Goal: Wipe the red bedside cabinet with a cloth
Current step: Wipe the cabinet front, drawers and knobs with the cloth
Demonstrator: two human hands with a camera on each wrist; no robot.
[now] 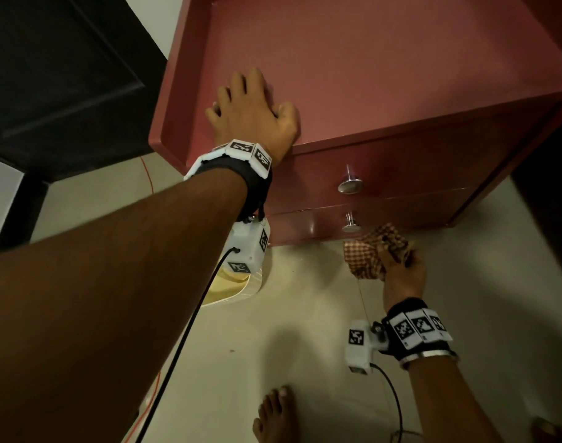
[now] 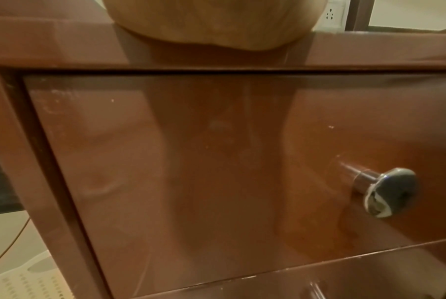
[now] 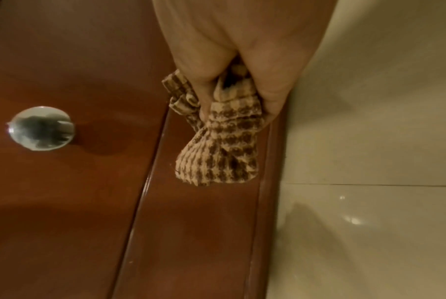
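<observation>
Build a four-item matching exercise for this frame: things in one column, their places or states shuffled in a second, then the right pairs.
Things:
1. left hand
2. checked cloth
3. upper drawer knob
4. bare foot

Places or states:
A. bunched in the right hand, low at the cabinet's base
B. on the tiled floor
C. resting on the cabinet top
D. untouched, on the drawer front

Pairs: 1-C, 2-A, 3-D, 4-B

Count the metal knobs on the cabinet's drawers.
2. The upper knob sits on the top drawer front; the lower knob is on the bottom drawer, just left of the checked cloth.
</observation>
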